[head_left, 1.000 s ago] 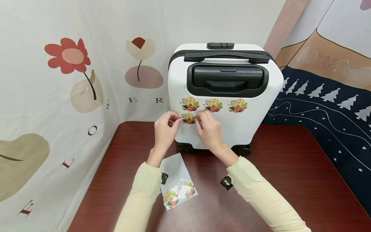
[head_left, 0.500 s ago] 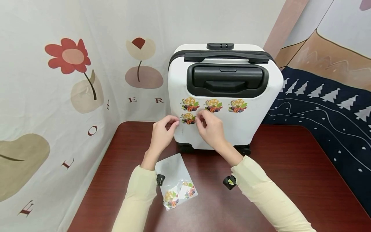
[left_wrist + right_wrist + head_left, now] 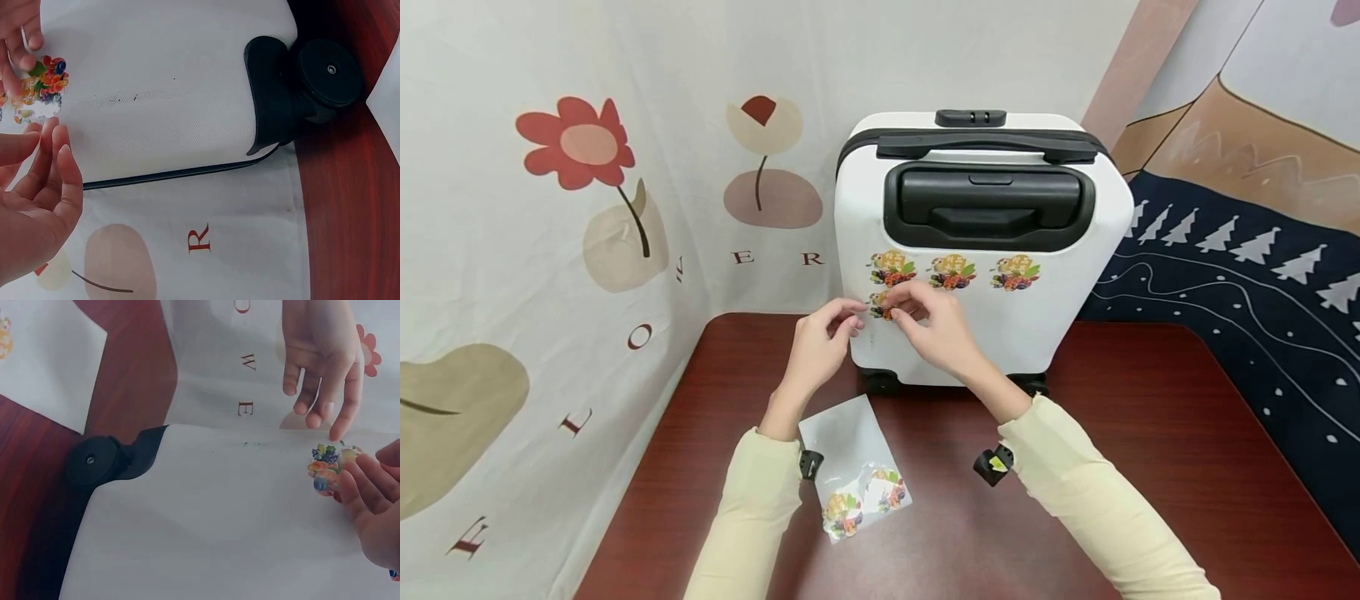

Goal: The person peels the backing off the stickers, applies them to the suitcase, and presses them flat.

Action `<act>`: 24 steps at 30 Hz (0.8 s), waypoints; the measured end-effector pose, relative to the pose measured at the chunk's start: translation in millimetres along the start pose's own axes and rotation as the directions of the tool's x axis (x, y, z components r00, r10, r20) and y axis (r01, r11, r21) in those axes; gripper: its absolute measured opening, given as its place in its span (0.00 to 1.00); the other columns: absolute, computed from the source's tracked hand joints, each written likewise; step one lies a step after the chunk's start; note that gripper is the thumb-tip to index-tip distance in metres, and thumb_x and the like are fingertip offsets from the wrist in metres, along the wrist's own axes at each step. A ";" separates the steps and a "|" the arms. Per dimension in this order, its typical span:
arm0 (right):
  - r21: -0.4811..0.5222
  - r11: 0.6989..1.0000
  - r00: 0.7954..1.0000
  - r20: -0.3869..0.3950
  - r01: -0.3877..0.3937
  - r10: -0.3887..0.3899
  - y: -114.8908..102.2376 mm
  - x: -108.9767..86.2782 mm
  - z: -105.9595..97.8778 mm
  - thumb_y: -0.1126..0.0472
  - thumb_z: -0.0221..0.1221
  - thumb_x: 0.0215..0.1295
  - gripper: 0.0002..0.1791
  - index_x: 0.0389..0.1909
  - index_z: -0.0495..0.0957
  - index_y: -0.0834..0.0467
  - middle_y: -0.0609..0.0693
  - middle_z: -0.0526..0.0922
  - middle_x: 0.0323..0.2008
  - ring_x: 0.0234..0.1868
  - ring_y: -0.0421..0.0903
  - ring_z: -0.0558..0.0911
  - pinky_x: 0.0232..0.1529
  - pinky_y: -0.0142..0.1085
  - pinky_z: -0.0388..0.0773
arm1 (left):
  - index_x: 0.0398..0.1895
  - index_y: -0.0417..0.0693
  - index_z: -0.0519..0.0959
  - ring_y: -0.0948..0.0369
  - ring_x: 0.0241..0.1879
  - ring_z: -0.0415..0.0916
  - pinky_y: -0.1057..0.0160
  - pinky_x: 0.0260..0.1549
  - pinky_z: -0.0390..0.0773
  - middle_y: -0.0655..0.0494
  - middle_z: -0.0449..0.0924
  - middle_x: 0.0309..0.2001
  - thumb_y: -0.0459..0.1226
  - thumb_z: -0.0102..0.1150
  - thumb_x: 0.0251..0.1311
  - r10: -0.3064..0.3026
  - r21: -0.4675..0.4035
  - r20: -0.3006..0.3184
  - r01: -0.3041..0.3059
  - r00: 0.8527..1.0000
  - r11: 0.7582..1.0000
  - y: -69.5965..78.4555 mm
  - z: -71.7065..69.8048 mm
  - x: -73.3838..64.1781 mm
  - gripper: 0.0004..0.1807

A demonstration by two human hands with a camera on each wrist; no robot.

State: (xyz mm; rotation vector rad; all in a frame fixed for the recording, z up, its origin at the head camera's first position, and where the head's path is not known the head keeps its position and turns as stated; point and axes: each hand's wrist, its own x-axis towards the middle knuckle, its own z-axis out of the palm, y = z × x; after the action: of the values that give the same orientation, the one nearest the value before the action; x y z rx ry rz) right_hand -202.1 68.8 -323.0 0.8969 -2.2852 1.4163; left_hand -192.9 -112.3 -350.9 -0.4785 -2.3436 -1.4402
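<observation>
A white hard-shell suitcase (image 3: 1000, 333) stands upright, its pull handle (image 3: 988, 204) folded into a black recess. Below the leftmost of three fruit stickers (image 3: 892, 272) sits another fruit sticker (image 3: 876, 307) on the shell. My right hand (image 3: 943, 333) has its fingertips over the right part of that lower sticker, partly hiding it. At the left edge of the sticker is my left hand (image 3: 816, 346), fingers loosely bent with nothing between them. In the left wrist view, the lower sticker (image 3: 47, 81) appears between both hands, its near edge shiny.
On the dark red table (image 3: 1150, 467) lies a pale sheet (image 3: 850, 425) with fruit stickers (image 3: 842, 514) at its near end. Black wheels (image 3: 880, 382) carry the suitcase. A printed cloth (image 3: 760, 275) hangs behind and to the left; a dark patterned one (image 3: 1232, 283) hangs at right.
Both hands held the lower sticker's sides at first. The left hand let go and drew back slightly left; the right hand let go, then moved left over the sticker with its fingers straighter.
</observation>
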 end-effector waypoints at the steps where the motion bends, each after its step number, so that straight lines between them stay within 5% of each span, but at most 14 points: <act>1: 0.020 1.000 1.000 0.022 -0.010 0.010 -0.7 1.1 0.0 0.72 0.55 0.58 0.08 0.39 0.77 0.64 0.54 0.81 0.35 0.31 0.44 0.79 0.33 0.34 0.77 | 0.39 0.40 0.79 0.58 0.29 0.77 0.63 0.31 0.77 0.49 0.80 0.28 0.26 0.50 0.60 0.003 0.000 0.001 -0.003 1.000 1.000 -0.4 0.1 0.1 0.09; 10: 0.095 0.992 0.987 0.145 -0.088 0.073 -2.1 5.4 1.4 0.73 0.53 0.60 0.13 0.46 0.75 0.64 0.56 0.79 0.43 0.41 0.47 0.80 0.41 0.34 0.76 | 0.39 0.39 0.79 0.57 0.30 0.78 0.62 0.32 0.77 0.48 0.80 0.29 0.26 0.49 0.61 -0.001 -0.009 0.000 0.001 1.000 1.000 -2.2 1.5 0.4 0.09; 24: 0.039 0.967 0.941 0.240 -0.253 0.237 13.0 -9.2 4.5 0.71 0.54 0.59 0.11 0.43 0.76 0.65 0.57 0.80 0.42 0.42 0.47 0.78 0.43 0.38 0.75 | 0.40 0.41 0.78 0.58 0.31 0.77 0.61 0.33 0.77 0.49 0.79 0.29 0.27 0.50 0.61 -0.002 0.018 0.011 0.002 1.000 1.000 -2.5 2.6 -0.7 0.09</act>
State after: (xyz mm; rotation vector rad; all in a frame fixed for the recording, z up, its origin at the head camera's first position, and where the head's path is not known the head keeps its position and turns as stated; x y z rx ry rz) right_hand -203.3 72.1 -339.1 0.8629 -2.6152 1.5740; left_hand -193.8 -111.1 -354.3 -0.4806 -2.3639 -1.4193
